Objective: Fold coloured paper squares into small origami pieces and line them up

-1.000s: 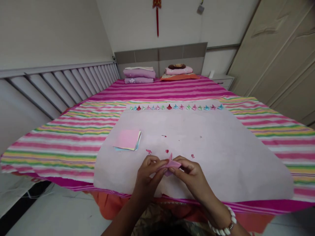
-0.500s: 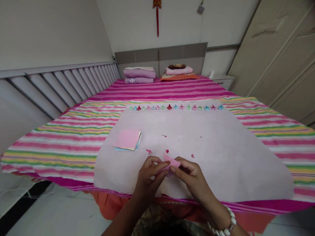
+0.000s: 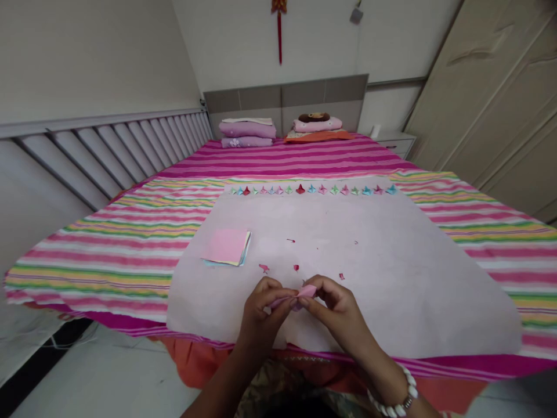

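Observation:
A small folded pink paper piece (image 3: 300, 295) is pinched between my left hand (image 3: 263, 310) and my right hand (image 3: 337, 310), just above a pale sheet (image 3: 391, 273) spread on the striped bed. Fingers of both hands close on the paper from either side. My right wrist wears a white bead bracelet (image 3: 398, 400). A stack of coloured paper squares (image 3: 227, 248), pink on top, lies on the sheet to the left of my hands. A row of small folded paper shapes (image 3: 313, 190) lines the sheet's far edge.
Tiny pink paper scraps (image 3: 263, 268) lie on the sheet just beyond my hands. Folded bedding (image 3: 247, 133) and a pillow pile (image 3: 316, 129) sit at the headboard. A slatted rail (image 3: 108, 151) runs on the left, a wardrobe (image 3: 491, 98) on the right.
The pink paper has been pressed flatter and lower between my fingers; its upright point no longer sticks up. My hands stay in the same place.

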`<act>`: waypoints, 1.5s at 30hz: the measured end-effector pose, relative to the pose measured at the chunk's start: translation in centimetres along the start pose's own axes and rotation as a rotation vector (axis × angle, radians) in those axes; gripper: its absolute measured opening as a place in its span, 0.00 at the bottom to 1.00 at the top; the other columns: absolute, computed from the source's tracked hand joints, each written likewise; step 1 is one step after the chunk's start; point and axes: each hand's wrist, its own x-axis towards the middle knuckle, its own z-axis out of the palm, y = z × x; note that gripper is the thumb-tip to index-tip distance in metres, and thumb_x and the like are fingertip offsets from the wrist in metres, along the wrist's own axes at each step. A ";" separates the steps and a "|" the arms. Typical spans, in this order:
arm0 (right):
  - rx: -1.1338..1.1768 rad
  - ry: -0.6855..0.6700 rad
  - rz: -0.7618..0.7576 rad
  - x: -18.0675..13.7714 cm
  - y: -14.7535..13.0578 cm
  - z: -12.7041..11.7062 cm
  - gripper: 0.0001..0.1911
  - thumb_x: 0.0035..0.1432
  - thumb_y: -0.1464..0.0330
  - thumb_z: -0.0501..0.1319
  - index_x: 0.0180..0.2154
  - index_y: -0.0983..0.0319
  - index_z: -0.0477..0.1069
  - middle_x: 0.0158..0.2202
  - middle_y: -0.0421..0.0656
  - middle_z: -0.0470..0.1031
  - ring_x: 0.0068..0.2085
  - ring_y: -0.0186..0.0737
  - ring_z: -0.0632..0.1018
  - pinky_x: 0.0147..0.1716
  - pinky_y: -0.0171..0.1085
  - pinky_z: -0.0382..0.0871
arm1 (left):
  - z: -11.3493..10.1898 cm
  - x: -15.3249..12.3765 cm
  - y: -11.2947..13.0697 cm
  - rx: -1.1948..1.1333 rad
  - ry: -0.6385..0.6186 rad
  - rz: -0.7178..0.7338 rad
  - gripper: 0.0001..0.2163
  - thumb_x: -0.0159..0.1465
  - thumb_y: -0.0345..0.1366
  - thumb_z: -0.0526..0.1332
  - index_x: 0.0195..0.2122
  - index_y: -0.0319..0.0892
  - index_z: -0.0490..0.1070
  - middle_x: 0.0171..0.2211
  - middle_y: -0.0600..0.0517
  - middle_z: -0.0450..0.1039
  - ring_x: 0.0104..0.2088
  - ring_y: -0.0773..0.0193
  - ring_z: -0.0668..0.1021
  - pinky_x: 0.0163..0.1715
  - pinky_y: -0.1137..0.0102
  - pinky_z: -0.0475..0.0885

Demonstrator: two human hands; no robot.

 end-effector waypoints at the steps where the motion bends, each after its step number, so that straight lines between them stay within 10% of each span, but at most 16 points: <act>1: -0.007 0.040 -0.007 0.1 0.1 0.0 0.06 0.52 0.66 0.67 0.33 0.59 0.73 0.29 0.40 0.72 0.33 0.40 0.73 0.35 0.39 0.68 | 0.0 0.0 0.0 -0.007 0.000 -0.021 0.05 0.57 0.32 0.65 0.33 0.46 0.80 0.28 0.54 0.67 0.29 0.68 0.72 0.28 0.75 0.68; 18: 0.048 0.030 0.026 0.2 -0.1 0.0 0.06 0.53 0.66 0.65 0.26 0.59 0.78 0.28 0.42 0.76 0.33 0.41 0.74 0.36 0.40 0.67 | -0.3 0.5 0.3 -0.135 -0.007 -0.243 0.07 0.52 0.35 0.70 0.20 0.40 0.76 0.21 0.54 0.71 0.25 0.67 0.72 0.27 0.73 0.66; 26: 0.151 0.083 0.159 0.2 0.8 -0.3 0.09 0.55 0.63 0.64 0.27 0.60 0.77 0.28 0.40 0.76 0.32 0.39 0.74 0.35 0.37 0.65 | -0.5 0.6 -0.2 -0.272 -0.033 -0.376 0.10 0.59 0.39 0.62 0.33 0.40 0.80 0.22 0.55 0.70 0.22 0.69 0.69 0.27 0.71 0.65; 34: 0.013 -0.037 0.129 0.4 -0.5 -0.2 0.08 0.46 0.63 0.70 0.23 0.60 0.76 0.25 0.40 0.75 0.30 0.40 0.76 0.33 0.39 0.69 | -0.6 0.8 -0.2 -0.314 -0.049 -0.331 0.07 0.49 0.36 0.70 0.19 0.40 0.75 0.19 0.55 0.70 0.22 0.68 0.69 0.25 0.73 0.64; 45: 0.032 0.053 0.151 0.3 -0.2 0.3 0.09 0.48 0.65 0.68 0.21 0.61 0.75 0.23 0.40 0.75 0.29 0.39 0.73 0.33 0.38 0.65 | -0.2 0.7 -0.1 -0.148 -0.032 -0.300 0.12 0.61 0.42 0.59 0.34 0.41 0.79 0.29 0.51 0.76 0.29 0.65 0.74 0.32 0.70 0.69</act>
